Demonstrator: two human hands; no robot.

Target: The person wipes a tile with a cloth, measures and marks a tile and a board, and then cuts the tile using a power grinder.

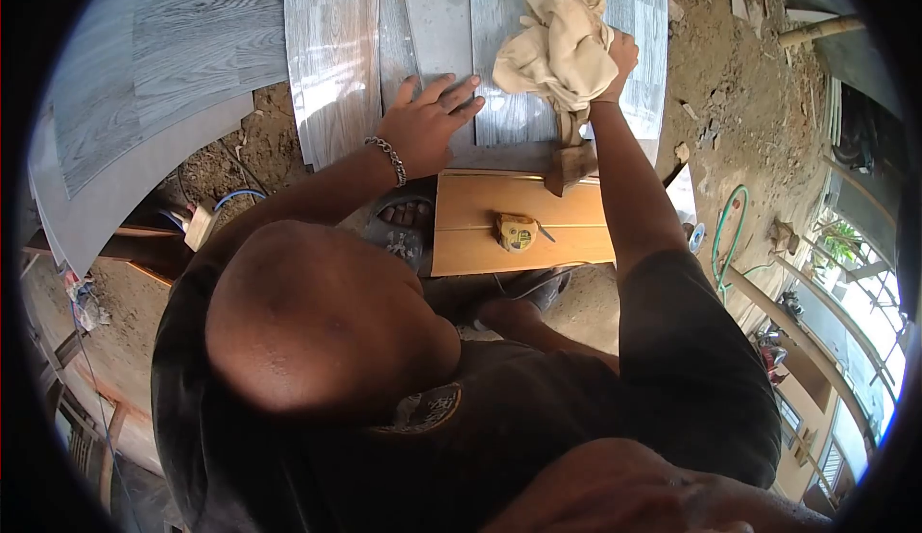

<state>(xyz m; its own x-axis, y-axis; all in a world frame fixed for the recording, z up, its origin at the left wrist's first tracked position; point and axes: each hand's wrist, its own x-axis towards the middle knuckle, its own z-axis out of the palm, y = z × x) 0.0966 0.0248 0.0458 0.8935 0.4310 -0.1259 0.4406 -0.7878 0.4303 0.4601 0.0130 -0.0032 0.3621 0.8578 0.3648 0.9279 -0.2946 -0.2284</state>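
My left hand (429, 122), with a chain bracelet (387, 159) at the wrist, rests with spread fingers on grey wood-grain panels (331, 43). Nothing is held in it. My right hand (622, 60) is closed on a crumpled cream cloth (567, 38), which lies over the right-hand panel. The cloth hides part of its fingers. Just below the cloth is a brown wooden piece (571, 166), partly covered. A yellow tape measure (517, 232) sits on an orange-brown board (471, 245) between my two forearms.
More wood-grain sheets (173, 43) lie at the upper left. A sandalled foot (403, 226) is beside the board. Bare dirt ground (720, 72) with scraps spreads to the right, where a green hose (730, 230) lies. Bamboo poles (816, 32) stand out at the right edge.
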